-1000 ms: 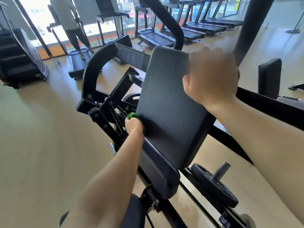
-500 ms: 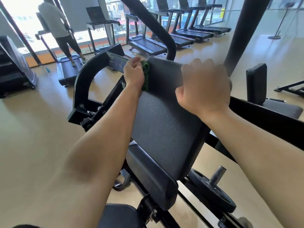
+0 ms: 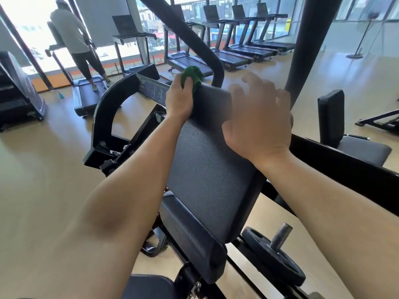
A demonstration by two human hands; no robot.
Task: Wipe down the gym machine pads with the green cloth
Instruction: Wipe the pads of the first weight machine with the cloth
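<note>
A black padded back rest [image 3: 207,169] tilts up through the middle of the head view, with a smaller black pad [image 3: 190,236] below it. My left hand [image 3: 179,98] is shut on a bunched green cloth [image 3: 192,77] and presses it against the pad's top left corner. My right hand [image 3: 259,119] hovers blurred over the pad's upper right edge, fingers spread and slightly curled, holding nothing.
The machine's black frame [image 3: 103,117] curves at left. A weight plate on a steel peg [image 3: 278,253] sits at lower right. Another padded seat [image 3: 332,119] stands at right. Treadmills [image 3: 237,55] line the windows; a person [image 3: 73,39] walks on one at far left.
My left hand has swept the cloth from the pad's lower left edge up to its top left corner. My right hand has loosened from a closed grip on the pad's edge to spread fingers.
</note>
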